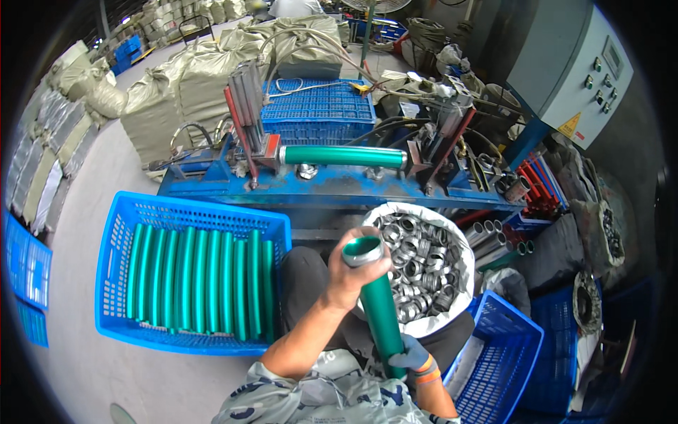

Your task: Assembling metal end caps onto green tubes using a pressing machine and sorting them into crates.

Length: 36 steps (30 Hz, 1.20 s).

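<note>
A green tube (381, 311) slants across my lap with its open end up. Around that upper end sits a silver metal ring (364, 254). My bare left hand (347, 275) is closed round the tube just below the ring. My right hand (411, 355), in a grey-blue glove with an orange cuff, grips the tube's lower end. Behind the tube stands a white-lined tub (466, 283) full of loose metal rings (424, 261). Another green tube (342, 156) lies level between the two end heads of a blue bench machine (318, 185).
At left, a blue crate (191, 201) holds a row of green tubes (191, 283). Another blue crate (519, 339) is at my right, near several metal pipes (491, 240). A grey control box (579, 71) rises at far right. Large woven sacks (205, 71) stand behind the machine.
</note>
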Motion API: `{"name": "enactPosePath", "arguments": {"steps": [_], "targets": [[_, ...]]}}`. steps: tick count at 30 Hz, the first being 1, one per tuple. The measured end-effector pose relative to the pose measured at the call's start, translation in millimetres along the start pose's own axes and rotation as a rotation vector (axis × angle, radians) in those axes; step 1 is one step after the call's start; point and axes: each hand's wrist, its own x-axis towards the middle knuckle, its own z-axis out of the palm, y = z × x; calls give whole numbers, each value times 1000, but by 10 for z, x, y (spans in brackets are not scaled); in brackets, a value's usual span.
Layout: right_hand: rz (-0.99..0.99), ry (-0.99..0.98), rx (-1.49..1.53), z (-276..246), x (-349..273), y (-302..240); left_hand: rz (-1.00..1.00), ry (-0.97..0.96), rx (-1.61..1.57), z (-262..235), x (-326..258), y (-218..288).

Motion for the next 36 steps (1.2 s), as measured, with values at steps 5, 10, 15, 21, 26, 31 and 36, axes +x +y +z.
{"name": "enactPosePath", "arguments": {"steps": [5,10,15,21,26,31,36], "targets": [[-230,549,-365,-98,204,410,174,354,146,1,120,3],[-326,392,-303,-440,231,764,218,139,201,143,5,115],[-108,84,-84,-605,262,790,231,64,149,133,-9,147],[-81,-122,73,-687,311,935,201,116,152,144,-69,127],[-83,-181,131,-658,261,952,199,140,154,130,-66,64],[-88,1,41,-345,-20,441,6,52,339,-195,12,-221],[-392,550,-85,-118,-423,-99,-168,-94,585,-342,-112,-816]]}}
